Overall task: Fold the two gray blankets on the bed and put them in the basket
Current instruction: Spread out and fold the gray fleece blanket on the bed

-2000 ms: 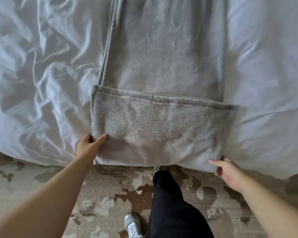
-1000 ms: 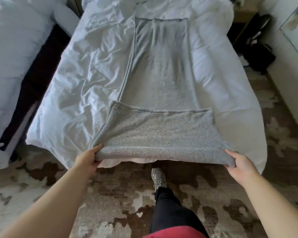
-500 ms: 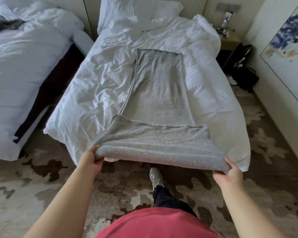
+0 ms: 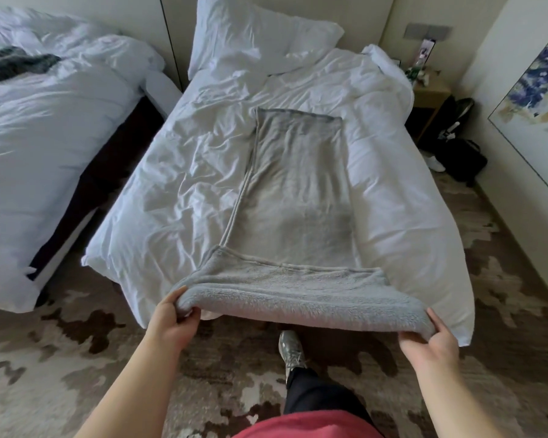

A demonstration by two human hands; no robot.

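The left hand [image 4: 171, 320] and right hand [image 4: 431, 339] each pinch a near corner of the narrow fleecy gray blanket [image 4: 298, 191], stretched toward twelve o'clock on the rumpled white bed [image 4: 178, 191]. Folding seems half done; no basket shows.

The gray blanket [image 4: 298, 191] lies as a long, narrow strip down the middle of the bed [image 4: 178, 184]. Its far end stops short of the pillow [image 4: 250, 36] at the head edge. The near end is turned back over itself and held up at the foot edge. The left hand [image 4: 171, 324] grips the near-left corner of the turned end. The right hand [image 4: 431, 339] grips the near-right corner. Both hands are just beyond the foot edge, above the patterned carpet [image 4: 60, 358]. A shoe [image 4: 290, 346] stands on the carpet between the forearms. A second bed [image 4: 45, 121] at left carries dark gray fabric [image 4: 10, 63] near its head edge.
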